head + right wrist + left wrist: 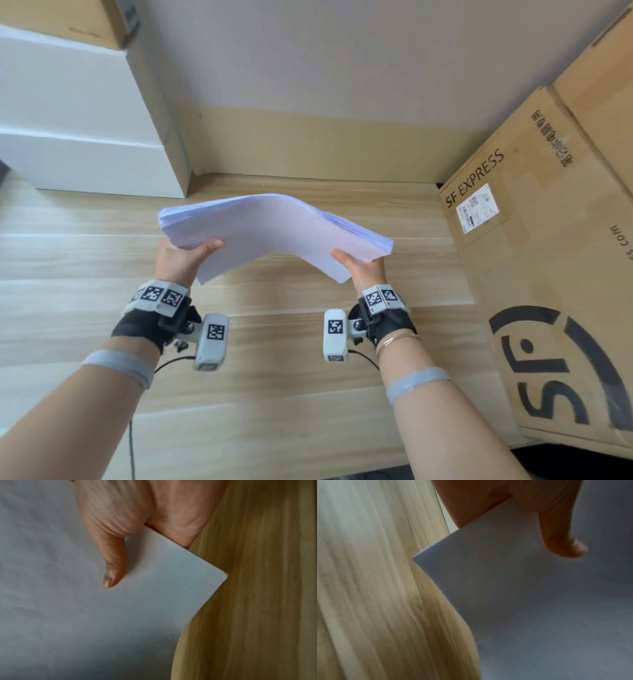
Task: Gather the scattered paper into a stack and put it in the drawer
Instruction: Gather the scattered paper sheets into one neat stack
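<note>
A thick stack of white paper [270, 229] is held above the wooden tabletop [260, 377], bowed upward in the middle. My left hand [185, 255] grips its near left corner, thumb on top and fingers hidden beneath. My right hand [359, 265] grips the near right corner the same way. In the left wrist view the thumb [556, 531] presses on the paper stack [530, 601]. The right wrist view shows the thumb [111, 561] lying on the paper stack [85, 615]. No drawer is in view.
White boxes [78, 137] are stacked at the back left with a cardboard box [61, 20] on top. A large SF Express cardboard box [548, 274] stands at the right, close to my right hand. A beige wall [325, 85] closes the back.
</note>
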A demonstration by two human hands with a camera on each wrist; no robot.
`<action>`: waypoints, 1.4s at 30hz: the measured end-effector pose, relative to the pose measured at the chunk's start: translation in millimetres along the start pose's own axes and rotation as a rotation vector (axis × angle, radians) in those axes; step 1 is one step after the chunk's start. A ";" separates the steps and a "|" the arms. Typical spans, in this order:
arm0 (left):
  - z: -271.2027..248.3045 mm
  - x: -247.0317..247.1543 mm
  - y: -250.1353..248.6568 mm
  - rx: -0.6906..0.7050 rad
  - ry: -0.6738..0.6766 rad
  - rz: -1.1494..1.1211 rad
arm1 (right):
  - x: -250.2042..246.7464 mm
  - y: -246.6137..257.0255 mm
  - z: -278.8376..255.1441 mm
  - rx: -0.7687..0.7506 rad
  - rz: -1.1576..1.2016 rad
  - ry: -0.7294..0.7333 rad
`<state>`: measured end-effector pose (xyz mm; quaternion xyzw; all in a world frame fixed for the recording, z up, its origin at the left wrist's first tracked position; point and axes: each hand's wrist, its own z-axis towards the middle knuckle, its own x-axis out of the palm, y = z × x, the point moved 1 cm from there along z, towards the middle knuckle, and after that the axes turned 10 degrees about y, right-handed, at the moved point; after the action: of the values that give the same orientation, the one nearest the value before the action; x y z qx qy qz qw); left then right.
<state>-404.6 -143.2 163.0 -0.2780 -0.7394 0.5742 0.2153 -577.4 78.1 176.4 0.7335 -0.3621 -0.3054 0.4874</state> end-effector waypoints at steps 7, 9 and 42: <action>-7.3 0.7 31.4 -0.126 -0.033 -0.026 | 12.8 -37.8 -4.8 0.110 -0.109 0.015; -5.0 2.5 32.9 -0.129 -0.058 -0.045 | 14.3 -35.8 -1.3 0.135 -0.119 -0.045; -14.1 4.1 -69.4 0.146 0.215 0.129 | 38.8 109.3 -10.5 -0.239 -0.095 0.197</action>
<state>-410.1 -143.1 233.8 -0.3684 -0.6488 0.6062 0.2756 -573.1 22.5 278.5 0.7129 -0.2386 -0.2954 0.5895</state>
